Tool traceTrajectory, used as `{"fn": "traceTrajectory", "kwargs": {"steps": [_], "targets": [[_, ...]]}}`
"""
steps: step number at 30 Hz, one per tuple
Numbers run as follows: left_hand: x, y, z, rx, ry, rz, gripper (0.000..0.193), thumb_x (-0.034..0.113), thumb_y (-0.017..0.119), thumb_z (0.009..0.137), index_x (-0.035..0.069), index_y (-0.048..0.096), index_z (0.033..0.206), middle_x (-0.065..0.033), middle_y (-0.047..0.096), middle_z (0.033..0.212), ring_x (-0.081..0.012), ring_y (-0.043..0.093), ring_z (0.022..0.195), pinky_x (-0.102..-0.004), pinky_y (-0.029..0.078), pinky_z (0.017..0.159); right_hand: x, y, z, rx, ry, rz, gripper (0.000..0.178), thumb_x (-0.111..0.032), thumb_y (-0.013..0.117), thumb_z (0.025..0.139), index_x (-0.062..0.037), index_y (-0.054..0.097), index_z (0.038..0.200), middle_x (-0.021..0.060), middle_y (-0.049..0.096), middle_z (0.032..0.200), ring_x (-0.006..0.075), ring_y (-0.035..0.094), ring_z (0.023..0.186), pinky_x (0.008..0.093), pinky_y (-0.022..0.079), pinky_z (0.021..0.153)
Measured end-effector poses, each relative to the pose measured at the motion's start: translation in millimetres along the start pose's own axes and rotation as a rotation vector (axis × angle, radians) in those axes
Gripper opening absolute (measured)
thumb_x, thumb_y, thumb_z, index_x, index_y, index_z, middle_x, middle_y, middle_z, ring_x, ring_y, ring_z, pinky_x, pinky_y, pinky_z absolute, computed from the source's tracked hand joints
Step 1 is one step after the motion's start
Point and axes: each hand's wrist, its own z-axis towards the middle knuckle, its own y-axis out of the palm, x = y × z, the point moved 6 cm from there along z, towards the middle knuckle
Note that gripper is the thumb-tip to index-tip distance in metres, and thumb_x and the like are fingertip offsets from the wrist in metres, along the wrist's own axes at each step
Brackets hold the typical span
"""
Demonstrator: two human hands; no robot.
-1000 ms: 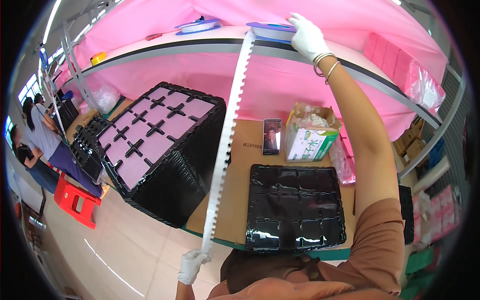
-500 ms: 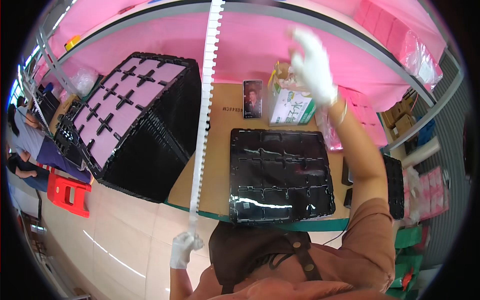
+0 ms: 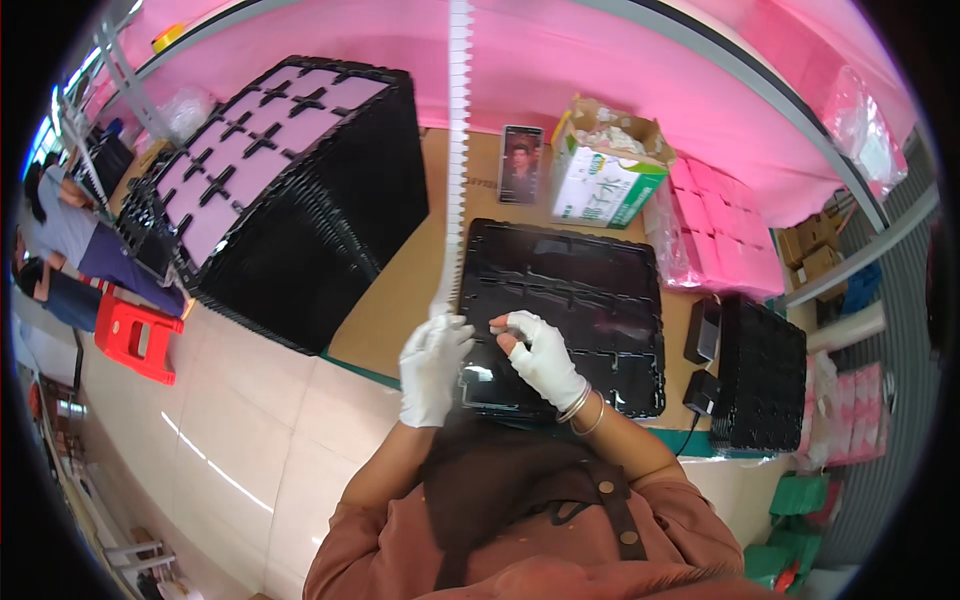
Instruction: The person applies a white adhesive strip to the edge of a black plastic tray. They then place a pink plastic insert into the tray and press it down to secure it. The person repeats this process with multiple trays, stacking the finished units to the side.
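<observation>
A long white strip with one toothed edge runs from the top of the view down to my left hand, whose gloved fingers are closed on its lower end. Close to its right, my right hand is above a black moulded plastic tray. Its white glove leaves the thumb and index fingertips bare. Those two fingertips are drawn together in a pinch; anything between them is too small to make out. The tray, glossy and divided into compartments, lies on the brown tabletop in front of me.
On the left stands a tall stack of black trays, its top lined with lilac pieces. A phone, an open carton and wrapped pink packs stand behind. More black trays sit right. Two people and a red stool are far left.
My right hand has come down from beside the carton to the tray's near left part. My left hand has risen from below the table edge, bringing the strip's end with it.
</observation>
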Motion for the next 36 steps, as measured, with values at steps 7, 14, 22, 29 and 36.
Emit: {"fn": "traceTrajectory", "kwargs": {"steps": [7,14,22,29,36], "targets": [[28,-80,10,0.15,0.149,0.45,0.024,0.018,0.058,0.097,0.002,0.06,0.115,-0.0049,0.063,0.091,-0.0126,0.062,0.079,-0.0254,0.051,0.071,34,-177,-6,0.615,-0.106,-0.538,0.019,0.003,0.061,0.075,-0.0028,0.066,0.093,0.016,0.065,0.089,0.0329,0.064,0.087,0.0397,0.052,0.079],[51,-105,-7,0.365,0.631,1.121,0.038,0.009,0.062,0.092,0.0,0.05,0.128,-0.0152,0.052,0.126,-0.0262,0.055,0.111,-0.0381,0.05,0.09,63,-334,-19,0.855,-0.029,-0.957,0.023,-0.009,0.067,0.079,-0.0037,0.065,0.102,0.0167,0.063,0.106,0.0352,0.06,0.102,0.0421,0.046,0.092],[53,-52,-13,0.124,0.703,1.136,0.04,0.008,0.062,0.091,0.004,0.049,0.129,-0.0134,0.041,0.138,-0.028,0.044,0.127,-0.0412,0.044,0.101,160,-416,25,0.515,0.542,-1.044,0.056,-0.044,0.074,0.075,-0.0045,0.066,0.114,0.0174,0.067,0.112,0.0305,0.064,0.104,0.041,0.051,0.09],[47,-10,-9,0.024,0.659,1.14,0.037,0.008,0.064,0.09,0.003,0.052,0.125,-0.0126,0.041,0.139,-0.0255,0.049,0.121,-0.037,0.046,0.098,151,-412,11,0.561,0.627,-0.958,0.06,-0.046,0.077,0.071,-0.0057,0.065,0.114,0.0166,0.068,0.109,0.0317,0.065,0.103,0.0416,0.051,0.089],[36,54,0,-0.187,0.713,1.141,0.036,0.008,0.066,0.089,0.001,0.055,0.122,-0.0134,0.048,0.131,-0.0244,0.053,0.116,-0.034,0.047,0.096,133,-404,1,0.837,0.288,-0.736,0.043,-0.013,0.065,0.076,-0.0029,0.061,0.117,0.0204,0.065,0.11,0.0369,0.062,0.105,0.0425,0.049,0.092]]}}
